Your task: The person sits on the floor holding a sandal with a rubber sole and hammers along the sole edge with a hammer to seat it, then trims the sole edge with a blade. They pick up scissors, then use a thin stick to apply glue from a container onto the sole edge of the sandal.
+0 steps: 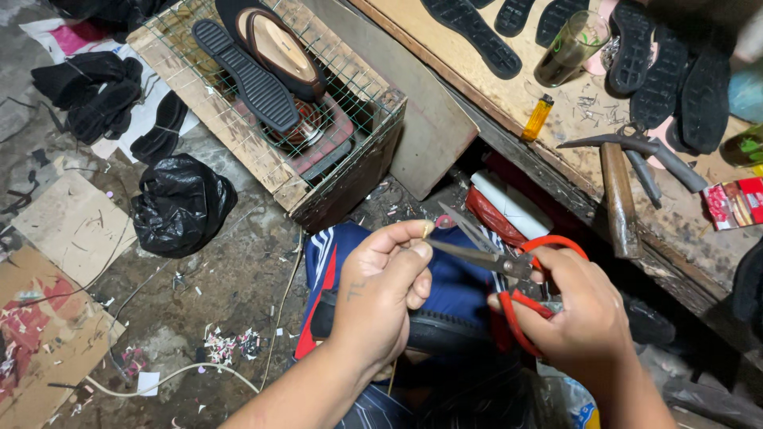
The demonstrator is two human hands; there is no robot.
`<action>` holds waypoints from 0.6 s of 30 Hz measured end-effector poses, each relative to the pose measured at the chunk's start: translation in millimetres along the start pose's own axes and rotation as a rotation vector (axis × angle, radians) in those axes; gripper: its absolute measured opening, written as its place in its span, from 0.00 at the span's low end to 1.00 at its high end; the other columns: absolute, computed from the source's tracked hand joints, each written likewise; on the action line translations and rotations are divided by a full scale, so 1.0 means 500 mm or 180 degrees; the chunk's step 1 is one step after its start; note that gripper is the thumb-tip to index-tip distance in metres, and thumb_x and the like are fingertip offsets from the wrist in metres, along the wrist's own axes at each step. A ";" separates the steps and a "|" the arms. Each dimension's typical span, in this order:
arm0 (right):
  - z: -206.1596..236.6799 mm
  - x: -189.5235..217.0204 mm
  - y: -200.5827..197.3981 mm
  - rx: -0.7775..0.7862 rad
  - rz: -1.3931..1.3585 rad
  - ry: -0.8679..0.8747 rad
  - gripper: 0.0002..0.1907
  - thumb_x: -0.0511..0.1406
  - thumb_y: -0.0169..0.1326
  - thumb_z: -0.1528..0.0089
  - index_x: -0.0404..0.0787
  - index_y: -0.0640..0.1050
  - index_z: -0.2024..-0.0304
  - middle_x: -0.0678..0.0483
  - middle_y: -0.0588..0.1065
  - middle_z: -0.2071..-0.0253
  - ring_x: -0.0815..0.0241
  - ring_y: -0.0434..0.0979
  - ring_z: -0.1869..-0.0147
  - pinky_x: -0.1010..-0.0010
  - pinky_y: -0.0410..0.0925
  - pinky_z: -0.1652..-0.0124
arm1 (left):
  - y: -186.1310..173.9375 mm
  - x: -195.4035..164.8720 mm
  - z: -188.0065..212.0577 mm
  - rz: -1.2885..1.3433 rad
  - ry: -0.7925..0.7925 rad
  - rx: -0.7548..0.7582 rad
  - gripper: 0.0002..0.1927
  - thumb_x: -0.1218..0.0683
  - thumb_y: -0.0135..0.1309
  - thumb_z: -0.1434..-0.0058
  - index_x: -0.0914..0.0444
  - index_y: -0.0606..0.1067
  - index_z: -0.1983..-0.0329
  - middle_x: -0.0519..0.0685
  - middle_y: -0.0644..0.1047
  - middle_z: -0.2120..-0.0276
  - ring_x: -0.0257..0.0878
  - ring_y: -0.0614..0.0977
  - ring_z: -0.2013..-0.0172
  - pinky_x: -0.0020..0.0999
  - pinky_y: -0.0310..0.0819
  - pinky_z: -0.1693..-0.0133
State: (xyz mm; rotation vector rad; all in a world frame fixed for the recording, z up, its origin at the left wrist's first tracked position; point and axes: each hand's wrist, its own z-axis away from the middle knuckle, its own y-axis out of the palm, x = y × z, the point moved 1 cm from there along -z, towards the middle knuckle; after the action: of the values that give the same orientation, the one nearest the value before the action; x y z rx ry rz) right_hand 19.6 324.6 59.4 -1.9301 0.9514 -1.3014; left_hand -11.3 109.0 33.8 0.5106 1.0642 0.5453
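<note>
Over the lap, the right hand (pixel 584 306) grips red-handled scissors (pixel 509 266) (steel blades parted) at the left hand (pixel 385 290)'s pinched fingertips.

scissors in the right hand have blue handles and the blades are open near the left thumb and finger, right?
Not quite: the head view shows the scissors have red handles, not blue. The rest holds: the right hand grips them, blades open beside the pinched thumb and forefinger of the left hand.
</note>
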 end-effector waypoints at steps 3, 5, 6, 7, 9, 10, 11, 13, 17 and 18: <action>-0.002 0.004 0.004 -0.0031 -0.0128 -0.0073 0.28 0.39 0.71 0.54 0.34 0.77 0.55 0.46 0.77 0.64 0.47 0.77 0.62 0.62 0.69 0.61 | 0.007 -0.002 0.005 0.0050 -0.0026 0.0093 0.16 0.63 0.54 0.38 0.73 0.74 0.48 0.47 0.73 0.71 0.29 0.71 0.78 0.23 0.60 0.78; -0.005 0.000 0.004 -0.0065 -0.0098 -0.0126 0.27 0.39 0.71 0.53 0.33 0.77 0.55 0.45 0.76 0.63 0.46 0.77 0.61 0.61 0.69 0.60 | 0.010 -0.002 0.006 0.0035 -0.0061 0.0029 0.17 0.63 0.54 0.41 0.72 0.74 0.48 0.47 0.75 0.70 0.29 0.71 0.78 0.23 0.60 0.78; -0.005 -0.004 0.005 -0.0051 0.0074 0.0068 0.27 0.38 0.71 0.53 0.32 0.77 0.55 0.45 0.76 0.64 0.46 0.77 0.62 0.61 0.69 0.61 | 0.011 -0.002 0.006 0.0034 -0.0081 -0.0006 0.17 0.63 0.54 0.42 0.71 0.74 0.48 0.47 0.75 0.69 0.29 0.71 0.79 0.23 0.60 0.78; -0.005 -0.011 0.006 -0.0037 0.0243 0.0256 0.26 0.37 0.72 0.52 0.31 0.78 0.55 0.45 0.76 0.65 0.47 0.77 0.63 0.61 0.69 0.62 | 0.011 -0.002 0.007 -0.0035 -0.0088 0.0019 0.17 0.63 0.55 0.41 0.71 0.74 0.48 0.47 0.75 0.70 0.29 0.71 0.78 0.23 0.61 0.77; 0.000 -0.025 0.012 -0.0020 -0.0177 0.0902 0.24 0.33 0.70 0.49 0.31 0.78 0.52 0.45 0.74 0.66 0.51 0.73 0.65 0.63 0.67 0.63 | 0.011 -0.002 0.011 -0.0182 -0.0098 0.0068 0.18 0.63 0.56 0.41 0.72 0.76 0.47 0.47 0.74 0.71 0.29 0.72 0.77 0.23 0.62 0.77; 0.002 -0.032 0.016 -0.0013 -0.0761 0.1359 0.23 0.31 0.69 0.45 0.32 0.78 0.49 0.45 0.72 0.65 0.54 0.70 0.67 0.65 0.66 0.63 | 0.012 -0.001 0.013 -0.0286 -0.0086 0.0091 0.17 0.63 0.57 0.41 0.72 0.76 0.48 0.48 0.74 0.71 0.29 0.73 0.77 0.23 0.64 0.76; 0.006 -0.038 0.020 -0.0007 -0.1349 0.1805 0.22 0.29 0.67 0.42 0.33 0.78 0.46 0.45 0.70 0.65 0.57 0.66 0.68 0.67 0.64 0.63 | 0.013 0.000 0.015 -0.0388 -0.0068 0.0114 0.17 0.63 0.57 0.42 0.72 0.76 0.48 0.48 0.75 0.71 0.29 0.74 0.77 0.23 0.66 0.75; 0.013 -0.038 0.028 0.0168 -0.2330 0.1826 0.19 0.27 0.65 0.42 0.32 0.75 0.49 0.48 0.74 0.63 0.61 0.72 0.65 0.70 0.67 0.63 | 0.016 0.003 0.020 -0.0617 -0.0011 0.0142 0.16 0.63 0.57 0.42 0.71 0.76 0.50 0.47 0.77 0.70 0.30 0.76 0.76 0.24 0.69 0.73; 0.024 -0.017 0.048 0.0197 -0.3540 0.1932 0.27 0.24 0.60 0.48 0.35 0.68 0.48 0.47 0.80 0.58 0.59 0.83 0.57 0.67 0.76 0.54 | 0.033 0.014 0.030 -0.1052 0.0221 0.0360 0.12 0.62 0.59 0.40 0.70 0.75 0.53 0.48 0.78 0.68 0.30 0.80 0.71 0.24 0.74 0.69; 0.025 -0.010 0.054 0.0160 -0.3663 0.1794 0.26 0.23 0.60 0.47 0.35 0.68 0.47 0.46 0.79 0.58 0.59 0.82 0.56 0.67 0.76 0.53 | 0.038 0.017 0.035 -0.1143 0.0292 0.0447 0.12 0.62 0.59 0.40 0.70 0.75 0.54 0.48 0.78 0.67 0.30 0.80 0.70 0.23 0.75 0.67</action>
State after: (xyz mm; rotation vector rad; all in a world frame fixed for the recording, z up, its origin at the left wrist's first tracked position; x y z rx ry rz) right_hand 24.1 315.0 31.4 -2.1470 -0.1135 -2.5445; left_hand 4.5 126.4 46.9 0.4066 1.2548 0.1792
